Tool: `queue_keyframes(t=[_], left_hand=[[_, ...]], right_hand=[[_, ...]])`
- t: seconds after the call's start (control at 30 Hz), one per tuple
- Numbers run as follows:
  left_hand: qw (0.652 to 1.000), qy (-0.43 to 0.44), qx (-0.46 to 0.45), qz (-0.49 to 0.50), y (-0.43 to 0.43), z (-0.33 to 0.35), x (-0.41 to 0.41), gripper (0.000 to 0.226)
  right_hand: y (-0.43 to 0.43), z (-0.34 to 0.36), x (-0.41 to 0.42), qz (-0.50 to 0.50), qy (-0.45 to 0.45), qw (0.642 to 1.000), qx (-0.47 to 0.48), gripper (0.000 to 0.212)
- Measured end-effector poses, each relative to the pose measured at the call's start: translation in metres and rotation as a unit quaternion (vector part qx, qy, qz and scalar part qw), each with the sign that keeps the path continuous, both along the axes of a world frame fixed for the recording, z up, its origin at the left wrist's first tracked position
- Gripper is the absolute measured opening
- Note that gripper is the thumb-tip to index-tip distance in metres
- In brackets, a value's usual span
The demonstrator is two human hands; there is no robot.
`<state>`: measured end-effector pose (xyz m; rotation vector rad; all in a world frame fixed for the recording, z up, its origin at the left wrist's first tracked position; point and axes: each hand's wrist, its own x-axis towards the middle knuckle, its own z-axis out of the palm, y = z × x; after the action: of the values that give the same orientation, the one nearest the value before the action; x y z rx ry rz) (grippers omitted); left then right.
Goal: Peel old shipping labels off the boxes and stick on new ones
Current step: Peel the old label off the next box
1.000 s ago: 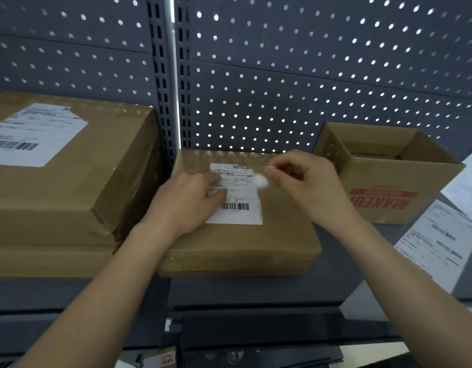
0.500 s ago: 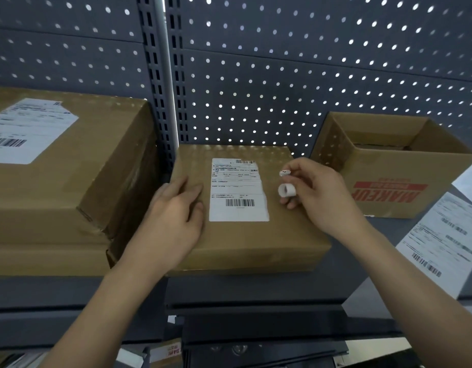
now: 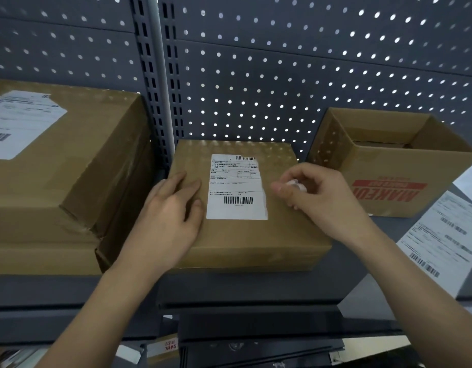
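A flat brown box (image 3: pixel 282 235) lies on the grey shelf in front of me. A white shipping label (image 3: pixel 236 187) with barcodes is stuck on its top; the label's right edge looks torn. My left hand (image 3: pixel 171 216) rests flat on the box's left side, fingers straight, just left of the label. My right hand (image 3: pixel 320 197) hovers over the box's right part, fingers curled, pinching a small rolled scrap of white paper (image 3: pixel 294 185) between thumb and fingertips.
A large taped box (image 3: pixel 78 160) with its own label (image 3: pixel 19 123) stands at the left. An open box with red print (image 3: pixel 394 166) sits at the right. Sheets of printed labels (image 3: pixel 442 235) lie at the far right. A perforated panel (image 3: pixel 282 75) backs the shelf.
My left hand slid off the label to the box's left side. My right hand pulled away to the right with the rolled paper scrap and now curls around it.
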<state>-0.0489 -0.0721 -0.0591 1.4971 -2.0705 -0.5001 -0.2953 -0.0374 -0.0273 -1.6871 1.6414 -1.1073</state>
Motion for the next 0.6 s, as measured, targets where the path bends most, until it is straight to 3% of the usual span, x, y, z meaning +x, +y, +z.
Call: queue_keyframes(t=[0.13,0.33,0.6], left_hand=[[1.000,0.000,0.001,0.000,0.0005,-0.0002,-0.0004,0.047],[1.000,-0.004,-0.003,0.004,0.0010,-0.0010,-0.0007,0.046],[1.000,-0.019,-0.008,0.004,0.0011,-0.0010,-0.0014,0.047]], right_hand=[[0.0007,0.0013,-0.0050,0.085,0.189,0.978,-0.027,0.010],[0.0007,0.0020,-0.0095,0.224,0.316,0.918,-0.087,0.016],[-0.0061,-0.0006,-0.0048,0.238,0.430,0.852,-0.181,0.006]])
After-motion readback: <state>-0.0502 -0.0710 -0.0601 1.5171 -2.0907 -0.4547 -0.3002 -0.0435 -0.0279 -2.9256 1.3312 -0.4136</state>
